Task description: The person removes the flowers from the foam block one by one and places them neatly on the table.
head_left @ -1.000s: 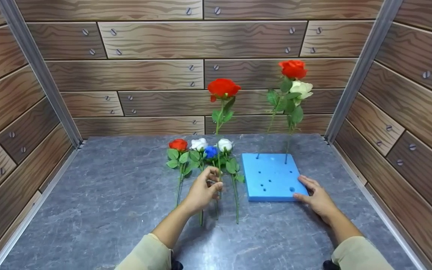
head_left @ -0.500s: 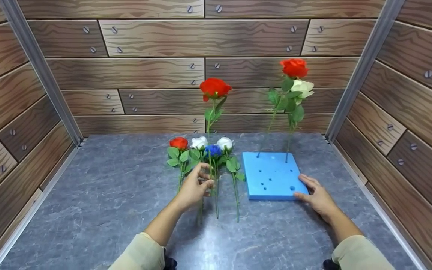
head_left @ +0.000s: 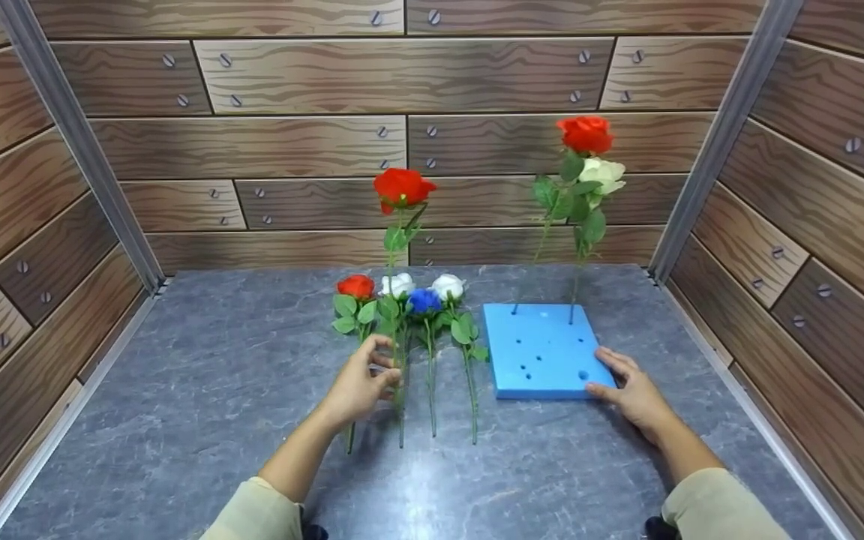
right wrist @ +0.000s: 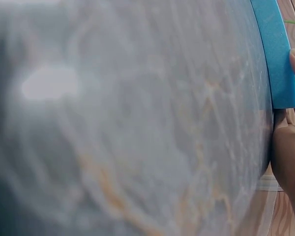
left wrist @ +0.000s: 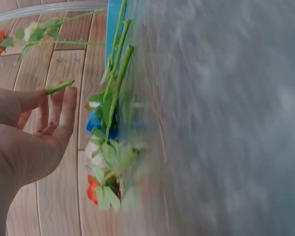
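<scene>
In the head view my left hand (head_left: 357, 386) pinches the green stem of a red rose (head_left: 403, 187), which stands upright above the table. The stem's cut end (left wrist: 60, 87) sticks out past the fingertips in the left wrist view. Below it, several roses lie in a row: a red one (head_left: 355, 287), a white one (head_left: 397, 285), a blue one (head_left: 424, 301) and another white one (head_left: 448, 286). My right hand (head_left: 631, 394) holds the near right corner of a blue foam block (head_left: 552, 337), thumb at the front and fingers along the side.
A red rose (head_left: 586, 135) and a cream rose (head_left: 601, 175) stand in the block's back holes. Several other holes dot its top. Wood-patterned walls (head_left: 304, 150) enclose the grey marbled table (head_left: 199, 375) at the back and both sides.
My left hand has moved left with the upright red rose, from beside the right white rose to over the left part of the row. My right hand and the block have stayed put.
</scene>
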A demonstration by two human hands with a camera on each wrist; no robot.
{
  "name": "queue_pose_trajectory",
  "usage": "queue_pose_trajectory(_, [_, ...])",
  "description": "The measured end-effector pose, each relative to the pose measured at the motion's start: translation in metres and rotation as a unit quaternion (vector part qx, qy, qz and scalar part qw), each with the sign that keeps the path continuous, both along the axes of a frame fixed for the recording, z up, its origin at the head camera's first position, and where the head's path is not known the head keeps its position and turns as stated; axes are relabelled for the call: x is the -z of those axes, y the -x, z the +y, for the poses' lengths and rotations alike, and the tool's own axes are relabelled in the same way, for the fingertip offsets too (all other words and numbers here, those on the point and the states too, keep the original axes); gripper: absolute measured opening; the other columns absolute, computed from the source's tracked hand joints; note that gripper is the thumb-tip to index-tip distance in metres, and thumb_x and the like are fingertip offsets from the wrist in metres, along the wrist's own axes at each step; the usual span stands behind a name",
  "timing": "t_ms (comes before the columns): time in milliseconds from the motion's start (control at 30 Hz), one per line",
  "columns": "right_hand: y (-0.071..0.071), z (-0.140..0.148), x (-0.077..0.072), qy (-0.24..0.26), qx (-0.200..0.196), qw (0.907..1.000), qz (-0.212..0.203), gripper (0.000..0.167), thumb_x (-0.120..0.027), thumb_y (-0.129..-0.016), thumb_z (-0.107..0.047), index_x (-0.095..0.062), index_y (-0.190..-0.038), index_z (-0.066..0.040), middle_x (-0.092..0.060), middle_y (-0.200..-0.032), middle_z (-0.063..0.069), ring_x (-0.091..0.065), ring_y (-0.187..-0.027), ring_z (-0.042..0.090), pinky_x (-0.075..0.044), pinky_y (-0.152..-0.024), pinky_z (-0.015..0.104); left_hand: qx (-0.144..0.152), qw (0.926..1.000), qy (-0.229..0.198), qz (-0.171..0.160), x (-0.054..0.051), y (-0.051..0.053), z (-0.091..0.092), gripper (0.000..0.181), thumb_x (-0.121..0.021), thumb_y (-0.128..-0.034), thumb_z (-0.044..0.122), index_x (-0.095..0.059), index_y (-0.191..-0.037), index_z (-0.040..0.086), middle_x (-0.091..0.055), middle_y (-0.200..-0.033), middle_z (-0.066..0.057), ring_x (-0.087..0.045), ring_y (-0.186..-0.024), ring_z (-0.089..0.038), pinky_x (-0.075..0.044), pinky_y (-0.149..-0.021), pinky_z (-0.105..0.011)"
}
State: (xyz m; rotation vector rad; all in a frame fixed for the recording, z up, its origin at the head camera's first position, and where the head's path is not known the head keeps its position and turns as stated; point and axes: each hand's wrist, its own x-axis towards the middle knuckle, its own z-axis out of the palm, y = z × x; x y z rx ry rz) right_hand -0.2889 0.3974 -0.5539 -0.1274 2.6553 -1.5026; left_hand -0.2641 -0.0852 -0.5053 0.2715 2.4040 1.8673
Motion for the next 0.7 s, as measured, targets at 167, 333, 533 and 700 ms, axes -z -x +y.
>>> queue_pose_trajectory(167, [0.0, 0.0, -0.001, -0.01, -0.002, 1.0, 0.002, 0.087, -0.08, -0.1, -0.024, -0.032, -0.169, -0.002, -0.018, -0.18, 0.022, -0.012, -0.168, 0.047, -0.02, -0.136, 0.06, -0.019, 0.9998, -0.009, 0.001, 0.002, -0.003, -0.013, 0.034, -0.064, -0.1046, -0.005, -0.054, -0.134, 0.009, -0.061, -0.117, -0.018, -0.073, -0.092, -0.027, -0.07, -0.075, -0.044])
queue_pose_trajectory(333, [-0.001, -0.001, -0.002, -0.005, -0.001, 1.0, 0.002, 0.087, -0.081, -0.1, -0.023, -0.032, -0.169, -0.001, -0.018, -0.18, 0.022, -0.011, -0.168, 0.048, -0.019, -0.137, 0.061, -0.037, 0.9993, -0.007, -0.001, 0.001, -0.007, -0.023, 0.032, -0.066, -0.1032, -0.005, -0.055, -0.128, 0.013, -0.059, -0.116, -0.015, -0.07, -0.093, -0.025, -0.07, -0.074, -0.043])
queue_pose_trajectory(533, [0.001, 0.0, 0.0, -0.006, 0.001, 1.0, -0.003, 0.087, -0.079, -0.101, -0.022, -0.031, -0.17, -0.002, -0.016, -0.18, 0.023, -0.01, -0.168, 0.048, -0.019, -0.137, 0.062, -0.058, 0.9983, -0.003, -0.008, 0.0, -0.009, -0.033, 0.033, -0.068, -0.1022, -0.006, -0.057, -0.127, 0.013, -0.059, -0.114, -0.012, -0.066, -0.093, -0.022, -0.068, -0.07, -0.042])
queue_pose_trajectory(700, [0.001, 0.0, 0.001, -0.009, -0.002, 0.9999, -0.006, 0.087, -0.078, -0.102, -0.023, -0.029, -0.17, -0.002, -0.014, -0.18, 0.023, -0.011, -0.168, 0.048, -0.022, -0.137, 0.059, -0.062, 0.9979, -0.007, -0.02, -0.001, -0.011, -0.043, 0.037, -0.067, -0.102, -0.007, -0.056, -0.132, 0.012, -0.06, -0.114, -0.012, -0.068, -0.097, -0.024, -0.069, -0.072, -0.045])
